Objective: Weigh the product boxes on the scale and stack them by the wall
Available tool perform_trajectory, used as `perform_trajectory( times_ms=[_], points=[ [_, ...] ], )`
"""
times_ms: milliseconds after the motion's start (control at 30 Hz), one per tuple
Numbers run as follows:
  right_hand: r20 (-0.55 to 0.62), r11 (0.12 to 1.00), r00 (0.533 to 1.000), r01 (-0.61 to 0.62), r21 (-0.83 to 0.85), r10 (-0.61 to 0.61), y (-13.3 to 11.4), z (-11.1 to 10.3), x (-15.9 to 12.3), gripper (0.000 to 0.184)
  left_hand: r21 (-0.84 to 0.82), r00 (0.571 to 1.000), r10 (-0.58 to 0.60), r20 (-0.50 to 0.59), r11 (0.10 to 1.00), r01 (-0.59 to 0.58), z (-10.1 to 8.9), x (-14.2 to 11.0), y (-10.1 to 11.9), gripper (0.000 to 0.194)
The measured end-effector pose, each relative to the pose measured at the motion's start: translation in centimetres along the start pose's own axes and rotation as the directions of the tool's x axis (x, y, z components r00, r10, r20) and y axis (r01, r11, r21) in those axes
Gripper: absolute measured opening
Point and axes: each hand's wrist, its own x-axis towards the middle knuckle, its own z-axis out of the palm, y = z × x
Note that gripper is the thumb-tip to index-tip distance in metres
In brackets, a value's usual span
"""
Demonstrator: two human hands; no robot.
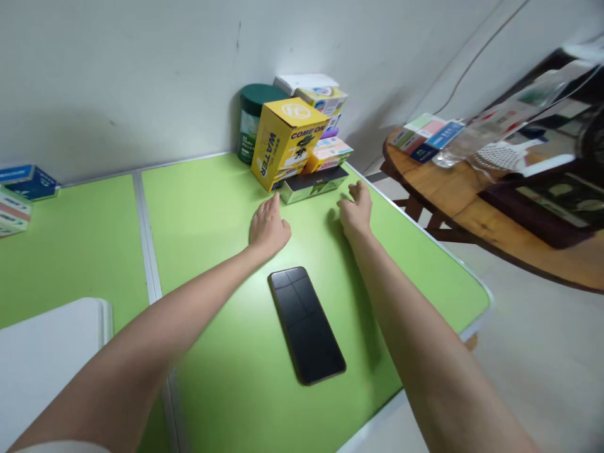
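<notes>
My left hand (268, 228) rests low over the green table, fingers stretched out and thumb apart, near the left end of a flat box with a dark top (315, 182). Off that box's right end, my right hand (357, 209) hovers with loosely bent, parted fingers and holds nothing. A yellow carton (287, 141) marked "WATER" stands upright behind the flat box. Between my forearms a black smartphone (309, 324) lies face up.
A green-lidded canister (257, 119) and more small boxes (325, 104) crowd against the wall. Blue and white boxes (31, 182) sit at far left, a white panel (51, 352) nearer. Right of the table's edge, a wooden table (438, 195) carries boxes and a perforated white utensil (503, 156).
</notes>
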Motion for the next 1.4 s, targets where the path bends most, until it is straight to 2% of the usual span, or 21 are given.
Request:
perform_trajectory(
  times_ms=[133, 233, 433, 567, 633, 733, 833, 933, 1033, 1133, 1233, 1333, 1400],
  points=[
    [-0.047, 0.999, 0.999, 0.022, -0.038, -0.024, 1.2, 1.5, 2.6, 0.085, 0.015, 1.000, -0.010, -0.014, 1.000, 0.010, 0.5, 0.9, 0.2, 0.061],
    [-0.034, 0.999, 0.999, 0.037, -0.007, -0.037, 1.8, 1.8, 3.3, 0.086, 0.008, 1.000, -0.021, -0.019, 1.000, 0.021, 0.8, 1.1, 0.1, 0.062],
    [-0.028, 0.997, 1.000, 0.010, -0.079, -0.012, 0.2, 0.5, 0.8, 0.071, -0.048, 0.997, -0.049, -0.067, 0.998, 0.046, 0.5, 0.6, -0.1, 0.069],
    [0.102, 0.984, 0.993, 0.079, -0.160, -0.063, -1.8, -1.0, -2.6, 0.059, -0.070, 0.988, -0.111, -0.108, 0.992, 0.104, -0.6, -0.5, -0.6, 0.071],
    [0.205, 0.978, 0.976, 0.116, -0.173, -0.079, -2.6, -2.2, -4.3, 0.051, -0.116, 0.993, -0.110, -0.036, 0.988, 0.105, -1.6, -1.3, -1.1, 0.067],
    [0.368, 0.991, 0.930, 0.058, -0.124, -0.009, -4.0, -3.8, -6.7, 0.041, -0.165, 0.993, -0.080, 0.084, 0.982, 0.093, -4.3, -3.3, -2.2, 0.050],
    [0.525, 0.994, 0.850, 0.092, -0.063, -0.046, -6.5, -4.5, -9.3, 0.033, -0.161, 0.991, -0.062, 0.121, 0.984, 0.081, -9.2, -6.5, -3.8, 0.043],
    [0.682, 0.984, 0.720, 0.179, 0.000, -0.132, -10.1, -3.4, -13.0, 0.031, -0.170, 0.984, -0.027, 0.175, 0.984, 0.057, -16.1, -11.2, -5.4, 0.032],
    [0.791, 0.967, 0.576, 0.244, 0.076, -0.207, -13.7, -0.6, -17.9, 0.037, -0.115, 0.978, -0.062, 0.197, 0.990, 0.086, -23.4, -16.8, -7.6, 0.026],
    [0.847, 0.933, 0.448, 0.331, 0.141, -0.287, -16.5, 3.3, -23.2, 0.039, -0.034, 0.973, -0.173, 0.152, 0.983, 0.180, -28.9, -22.1, -11.0, 0.024],
    [0.888, 0.899, 0.337, 0.407, 0.162, -0.313, -18.3, 7.0, -27.4, 0.035, -0.023, 0.961, -0.265, 0.086, 0.963, 0.267, -31.5, -26.4, -14.7, 0.024],
    [0.929, 0.875, 0.248, 0.465, 0.133, -0.273, -19.4, 9.3, -29.5, 0.032, -0.064, 0.938, -0.335, 0.093, 0.938, 0.341, -31.9, -29.0, -17.6, 0.037],
    [0.957, 0.847, 0.195, 0.526, 0.084, -0.216, -19.8, 9.8, -29.4, 0.036, -0.110, 0.922, -0.361, 0.138, 0.920, 0.377, -31.6, -30.0, -18.9, 0.059]
  ],
)
